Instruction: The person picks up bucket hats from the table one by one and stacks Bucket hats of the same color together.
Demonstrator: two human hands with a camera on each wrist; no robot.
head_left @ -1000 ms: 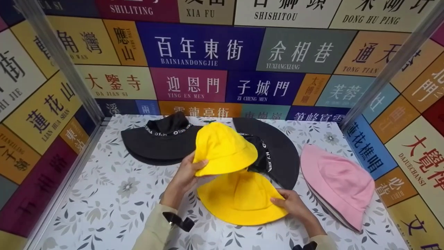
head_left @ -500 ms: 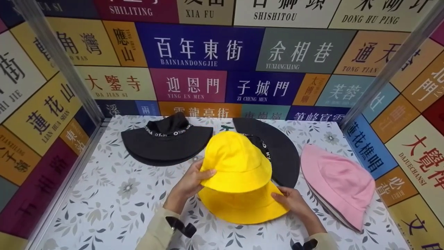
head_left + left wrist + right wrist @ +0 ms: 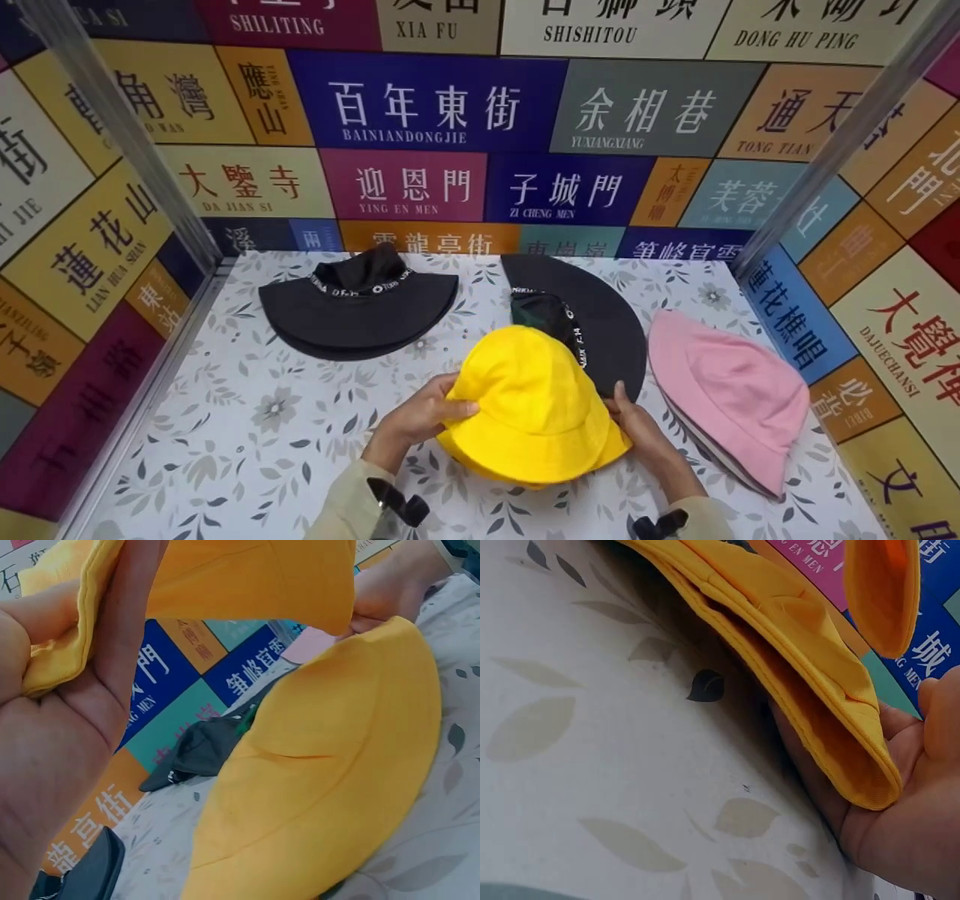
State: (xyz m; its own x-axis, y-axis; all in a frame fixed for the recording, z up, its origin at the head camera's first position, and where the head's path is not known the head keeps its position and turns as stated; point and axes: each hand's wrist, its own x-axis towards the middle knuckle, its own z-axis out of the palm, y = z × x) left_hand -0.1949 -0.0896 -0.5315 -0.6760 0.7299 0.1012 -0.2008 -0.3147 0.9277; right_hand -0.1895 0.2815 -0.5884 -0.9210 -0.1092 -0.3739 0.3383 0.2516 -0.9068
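My left hand (image 3: 424, 412) pinches the brim of the upper yellow bucket hat (image 3: 529, 405), thumb on the outside. In the left wrist view, this hat (image 3: 255, 577) hangs above a second yellow bucket hat (image 3: 322, 772), with a gap between them. From the head view the upper hat covers most of the lower one, whose brim (image 3: 619, 446) shows at the right. My right hand (image 3: 645, 435) grips that brim; the right wrist view shows the doubled brim edge (image 3: 862, 780) lodged in the palm, fingers beneath and thumb raised.
A black wide-brimmed hat (image 3: 360, 319) lies back left on the floral tabletop (image 3: 217, 450). Another black hat (image 3: 615, 322) lies behind the yellow ones, partly covered. A pink bucket hat (image 3: 739, 397) rests at the right. Walls with printed signs (image 3: 431, 105) enclose the table.
My left hand has brought the upper yellow hat down and toward me, over the lower one. My right hand stays at the lower brim, its thumb now lifted.
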